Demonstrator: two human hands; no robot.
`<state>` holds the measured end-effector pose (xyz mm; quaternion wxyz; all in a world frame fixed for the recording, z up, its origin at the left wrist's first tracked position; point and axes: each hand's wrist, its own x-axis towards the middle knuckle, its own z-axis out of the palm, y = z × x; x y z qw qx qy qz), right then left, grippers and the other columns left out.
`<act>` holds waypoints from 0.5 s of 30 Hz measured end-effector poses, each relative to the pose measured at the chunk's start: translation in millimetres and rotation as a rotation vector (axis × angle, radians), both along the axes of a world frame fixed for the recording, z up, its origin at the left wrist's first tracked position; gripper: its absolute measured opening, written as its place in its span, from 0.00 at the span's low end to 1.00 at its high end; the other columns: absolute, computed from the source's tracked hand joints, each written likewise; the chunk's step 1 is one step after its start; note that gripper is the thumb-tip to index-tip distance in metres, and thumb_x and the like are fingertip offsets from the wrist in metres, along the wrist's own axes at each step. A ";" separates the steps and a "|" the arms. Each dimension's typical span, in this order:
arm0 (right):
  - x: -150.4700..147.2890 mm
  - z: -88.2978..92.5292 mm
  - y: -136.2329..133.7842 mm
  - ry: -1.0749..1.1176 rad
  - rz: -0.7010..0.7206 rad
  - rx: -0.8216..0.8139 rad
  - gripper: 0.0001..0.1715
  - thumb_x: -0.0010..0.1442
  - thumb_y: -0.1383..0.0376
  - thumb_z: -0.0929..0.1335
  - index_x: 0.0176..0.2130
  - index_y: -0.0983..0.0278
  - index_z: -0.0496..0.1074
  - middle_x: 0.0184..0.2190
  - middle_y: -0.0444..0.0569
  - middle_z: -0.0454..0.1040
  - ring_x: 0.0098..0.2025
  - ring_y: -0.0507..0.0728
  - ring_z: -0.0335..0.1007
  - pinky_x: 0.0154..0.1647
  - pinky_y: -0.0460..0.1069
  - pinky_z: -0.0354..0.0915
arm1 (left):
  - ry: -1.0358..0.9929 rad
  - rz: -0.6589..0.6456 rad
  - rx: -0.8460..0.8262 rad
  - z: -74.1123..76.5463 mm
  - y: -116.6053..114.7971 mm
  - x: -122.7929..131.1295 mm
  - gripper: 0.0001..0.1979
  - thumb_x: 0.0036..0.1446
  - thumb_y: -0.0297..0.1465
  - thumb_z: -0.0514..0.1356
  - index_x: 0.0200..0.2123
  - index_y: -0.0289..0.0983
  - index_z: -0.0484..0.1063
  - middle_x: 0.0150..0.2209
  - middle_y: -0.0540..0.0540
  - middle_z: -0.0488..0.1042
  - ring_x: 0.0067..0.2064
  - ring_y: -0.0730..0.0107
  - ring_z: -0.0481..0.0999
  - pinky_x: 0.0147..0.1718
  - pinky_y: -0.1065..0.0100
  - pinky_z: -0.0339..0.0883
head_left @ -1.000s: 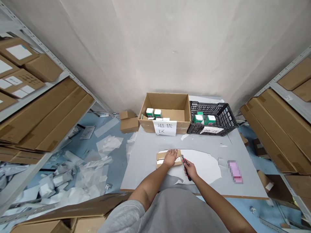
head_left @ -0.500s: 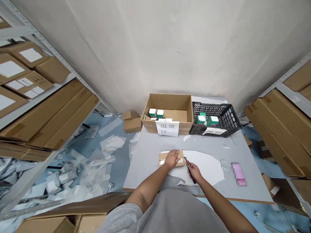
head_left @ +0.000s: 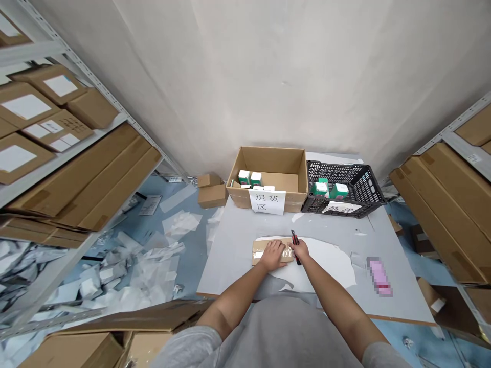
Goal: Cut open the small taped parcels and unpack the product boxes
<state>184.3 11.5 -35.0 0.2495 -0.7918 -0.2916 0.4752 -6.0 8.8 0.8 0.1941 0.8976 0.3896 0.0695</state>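
My left hand (head_left: 272,255) lies over a small cardboard box (head_left: 258,249) on the table, fingers across its top and thumb along its near edge. Shiny clear tape runs along the box, partly under that hand. At the right end of the box, my right hand (head_left: 300,250) is closed around a red-and-black utility knife (head_left: 294,238), whose tip points away from me. Whether the right fingers touch the box I cannot tell. A sheet of white paper (head_left: 330,266) is spread beneath the box and my right wrist.
At the table's (head_left: 226,266) back stand an open cardboard carton (head_left: 295,201) and a black plastic crate (head_left: 368,204), both holding green-and-white boxes. A blurred pink item (head_left: 379,276) lies right. Shelves with cartons (head_left: 111,174) flank both sides; paper scraps (head_left: 153,276) litter the floor at left.
My right hand has moved up and in against the right end of the box, and the knife now stands more upright, its tip farther from me. The left hand stays on the box.
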 end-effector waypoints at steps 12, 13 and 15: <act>2.3 -11.5 0.9 0.011 -0.023 -0.016 0.16 0.56 0.55 0.77 0.38 0.61 0.74 0.21 0.43 0.74 0.20 0.54 0.72 0.18 0.44 0.63 | 0.130 0.140 -0.110 -7.1 -1.2 35.4 0.34 0.48 0.42 0.77 0.54 0.40 0.70 0.56 0.36 0.71 0.59 0.42 0.69 0.58 0.49 0.61; 2.0 -10.8 0.5 0.018 -0.027 -0.010 0.16 0.56 0.55 0.77 0.38 0.61 0.74 0.21 0.42 0.74 0.20 0.53 0.72 0.18 0.44 0.63 | 0.139 0.142 -0.120 -8.0 0.2 36.5 0.35 0.46 0.42 0.78 0.54 0.40 0.70 0.56 0.36 0.71 0.59 0.41 0.69 0.58 0.49 0.61; 1.4 -9.5 -1.9 0.040 -0.033 0.003 0.16 0.55 0.56 0.77 0.37 0.60 0.73 0.20 0.41 0.73 0.19 0.53 0.71 0.18 0.44 0.63 | 0.145 0.153 -0.132 -10.3 2.6 38.6 0.36 0.44 0.42 0.79 0.54 0.40 0.71 0.56 0.35 0.71 0.60 0.40 0.68 0.58 0.48 0.61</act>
